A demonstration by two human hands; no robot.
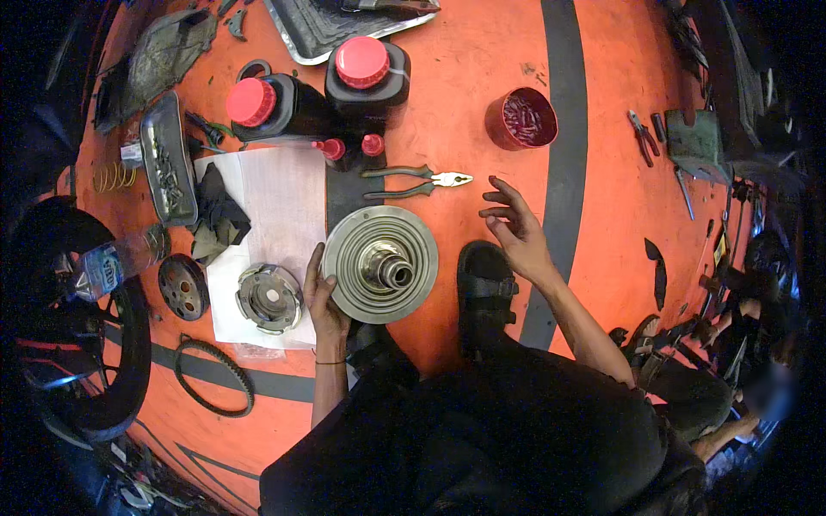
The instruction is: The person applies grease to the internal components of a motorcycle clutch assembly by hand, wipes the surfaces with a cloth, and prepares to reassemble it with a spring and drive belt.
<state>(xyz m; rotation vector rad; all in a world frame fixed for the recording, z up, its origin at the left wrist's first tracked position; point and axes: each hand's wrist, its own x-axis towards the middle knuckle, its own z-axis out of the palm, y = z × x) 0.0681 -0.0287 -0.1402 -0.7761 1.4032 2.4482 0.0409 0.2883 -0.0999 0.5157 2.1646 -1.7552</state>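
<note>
Pulley disc (380,263): held above orange floor (452,82), hub upward | left hand (324,301): pinching its lower-left rim | right hand (516,234): spread, empty, near pliers (437,179) | risk: one-sided grip could slip, letting disc tilt and drop

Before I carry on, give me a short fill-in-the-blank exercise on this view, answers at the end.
1. The grooved metal disc is held by the person's ____.
2. The right hand is holding ____.
3. The pliers nearest that hand point their jaws toward the picture's ____ side.
4. The caps on both large black bottles are ____ in colour.

Missing words: left hand; nothing; right; red.
</note>
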